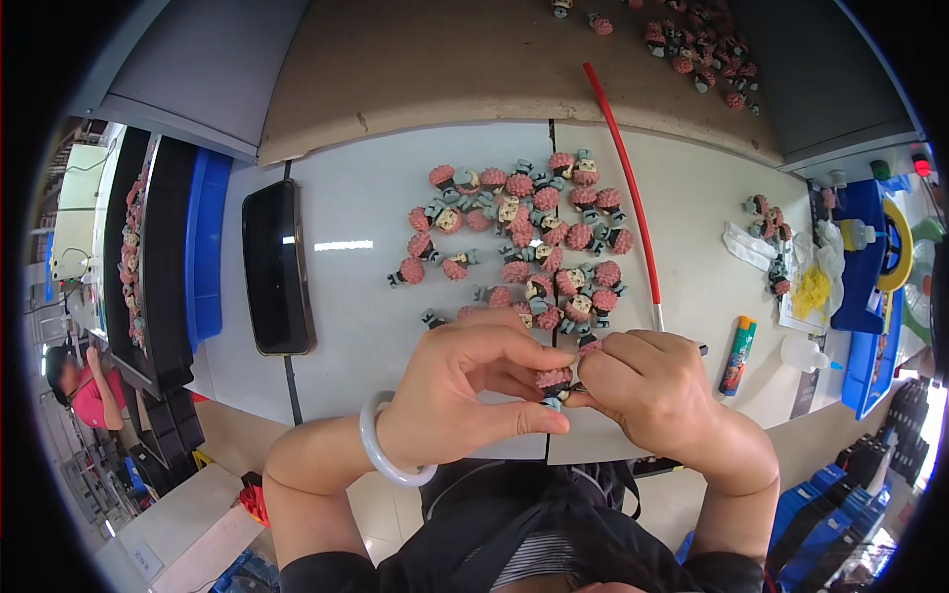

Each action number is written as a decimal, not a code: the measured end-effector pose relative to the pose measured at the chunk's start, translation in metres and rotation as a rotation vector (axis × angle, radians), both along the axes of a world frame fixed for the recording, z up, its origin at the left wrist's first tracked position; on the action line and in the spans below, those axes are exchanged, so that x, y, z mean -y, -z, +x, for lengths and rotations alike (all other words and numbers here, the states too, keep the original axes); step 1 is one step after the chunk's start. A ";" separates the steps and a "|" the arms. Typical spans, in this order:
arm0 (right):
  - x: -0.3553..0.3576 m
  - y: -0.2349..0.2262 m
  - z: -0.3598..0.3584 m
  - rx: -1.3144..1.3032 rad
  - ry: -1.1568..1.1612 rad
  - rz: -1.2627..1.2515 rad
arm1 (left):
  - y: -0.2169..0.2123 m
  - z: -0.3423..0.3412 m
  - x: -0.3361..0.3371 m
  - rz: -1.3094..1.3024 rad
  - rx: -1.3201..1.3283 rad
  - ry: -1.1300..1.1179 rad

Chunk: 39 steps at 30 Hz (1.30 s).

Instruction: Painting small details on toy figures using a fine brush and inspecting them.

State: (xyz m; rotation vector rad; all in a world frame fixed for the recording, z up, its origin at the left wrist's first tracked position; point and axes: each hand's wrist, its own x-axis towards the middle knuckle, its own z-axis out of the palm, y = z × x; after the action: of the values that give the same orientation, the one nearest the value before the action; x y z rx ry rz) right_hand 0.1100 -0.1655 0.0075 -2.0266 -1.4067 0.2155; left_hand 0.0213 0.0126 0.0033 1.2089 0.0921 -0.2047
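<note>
- Nearest the camera: left hand (pixel 465 390), wrist ringed by a pale translucent bangle (pixel 381 450), fingers curled, thumb and fingertips pinched on a small figurine with a pink textured head and grey-blue body (pixel 554 383).
- Right hand (pixel 647 385): closed in a narrow pinch against the same figurine from the other side; whether it holds a tool cannot be told.
- Figurine position: between both hands, above the near edge of the white tabletop (pixel 366 296).
- Loose pile of matching pink-headed figurines (pixel 534 232): spread on the tabletop just beyond the hands.
- Thin red rod (pixel 623 178): runs diagonally along the pile's right side.
- Black smartphone (pixel 278 267): lies flat, well left of the pile.
- Green-and-orange tube (pixel 737 354): lies right of the right hand.
</note>
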 end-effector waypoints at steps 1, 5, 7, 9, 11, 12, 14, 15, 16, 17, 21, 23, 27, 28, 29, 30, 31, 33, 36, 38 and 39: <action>0.000 0.000 0.000 0.004 -0.011 0.009 | 0.000 0.000 0.000 0.001 -0.001 -0.001; -0.002 -0.002 0.000 -0.015 0.007 -0.006 | 0.000 -0.001 0.000 -0.037 -0.063 -0.012; -0.002 0.000 -0.001 0.006 0.013 0.022 | -0.002 -0.001 0.000 -0.027 -0.065 -0.014; 0.000 0.000 0.000 0.009 -0.009 0.012 | -0.002 0.000 -0.001 -0.017 -0.065 0.014; 0.000 -0.001 0.001 0.012 -0.030 0.003 | -0.001 -0.001 0.000 -0.022 -0.067 0.008; 0.000 -0.002 0.000 0.005 -0.021 -0.012 | -0.001 -0.001 0.000 -0.029 -0.069 0.003; 0.001 -0.002 0.000 -0.002 -0.009 -0.029 | -0.002 -0.001 0.000 -0.015 -0.039 0.012; 0.000 -0.001 0.000 -0.006 -0.011 -0.011 | -0.002 -0.001 -0.001 0.002 -0.011 0.017; -0.001 0.000 0.000 -0.010 -0.012 0.006 | -0.001 -0.001 0.000 0.003 -0.012 0.016; 0.000 0.001 -0.001 -0.012 -0.013 0.007 | -0.001 -0.001 0.000 -0.003 -0.015 0.013; 0.000 -0.001 0.001 -0.007 -0.010 0.024 | -0.001 -0.001 0.000 -0.016 -0.037 0.023; -0.001 -0.001 0.000 -0.014 -0.006 0.017 | -0.002 -0.001 -0.001 -0.028 -0.032 0.021; 0.001 -0.002 0.002 0.002 -0.016 0.007 | -0.002 0.000 -0.001 -0.014 -0.024 0.031; 0.002 -0.004 0.003 0.032 -0.041 -0.029 | -0.002 0.000 -0.001 -0.013 -0.022 0.031; 0.003 -0.003 0.004 0.033 -0.041 -0.028 | -0.003 0.000 -0.002 -0.036 -0.041 0.029; 0.004 -0.003 0.003 0.061 -0.009 0.007 | -0.004 -0.001 -0.002 -0.059 -0.058 0.027; 0.004 -0.003 0.003 0.089 0.022 0.041 | -0.004 -0.001 -0.002 -0.057 -0.055 0.027; 0.007 -0.010 0.004 0.119 0.037 0.024 | -0.004 -0.001 -0.002 -0.013 0.025 0.055; 0.006 -0.009 0.003 0.185 0.065 0.046 | -0.004 0.000 0.000 -0.009 0.045 0.044; 0.006 -0.007 0.001 0.226 0.083 0.085 | -0.003 0.000 0.001 0.010 0.079 0.045; 0.005 -0.005 0.001 0.222 0.091 0.089 | -0.002 0.000 0.000 0.031 0.103 0.039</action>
State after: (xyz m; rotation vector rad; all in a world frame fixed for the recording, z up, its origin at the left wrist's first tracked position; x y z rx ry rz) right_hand 0.1108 -0.1701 0.0125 -2.0849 -1.4240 -0.1130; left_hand 0.0211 0.0127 0.0053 1.2510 -0.0176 -0.1754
